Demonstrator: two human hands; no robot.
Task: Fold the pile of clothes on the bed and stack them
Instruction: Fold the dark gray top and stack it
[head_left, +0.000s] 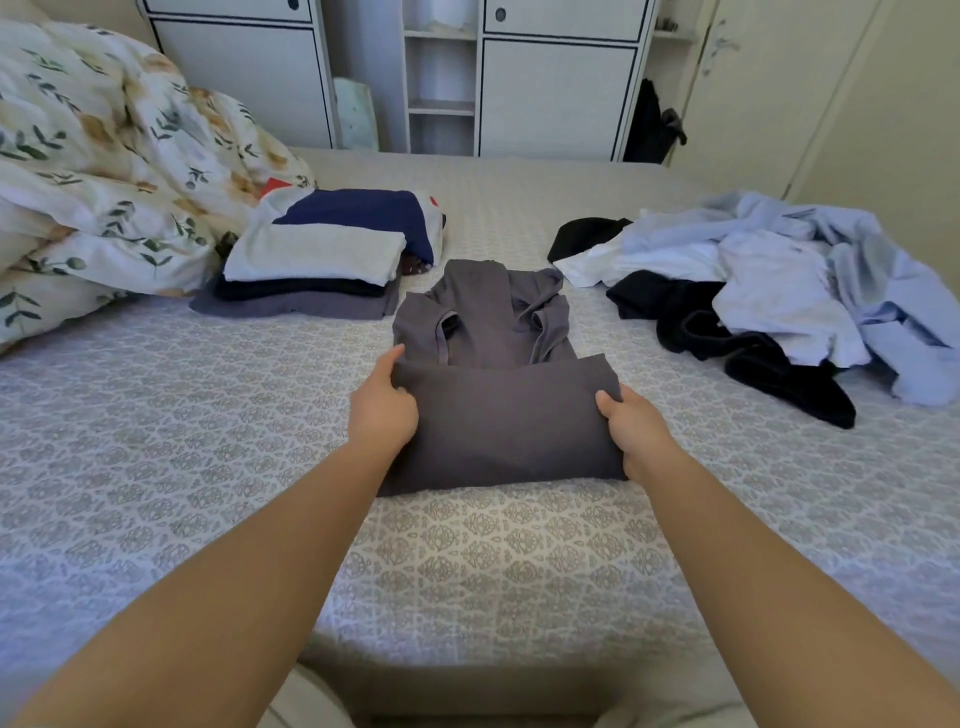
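Note:
A dark grey shirt (493, 332) lies in the middle of the bed, its sleeves folded inward and its lower part doubled up over itself. My left hand (383, 410) grips the left edge of that doubled part, thumb on top. My right hand (631, 428) grips the right edge the same way. A stack of folded clothes (317, 270), white on top of dark and grey pieces with a navy piece behind, sits at the left. An unfolded pile of light blue and black clothes (753, 291) lies at the right.
The bed (156, 441) has a grey patterned cover. A crumpled floral duvet (104, 171) fills the far left. White cupboards with open shelves (441, 78) stand behind the bed. A door (769, 93) is at the right.

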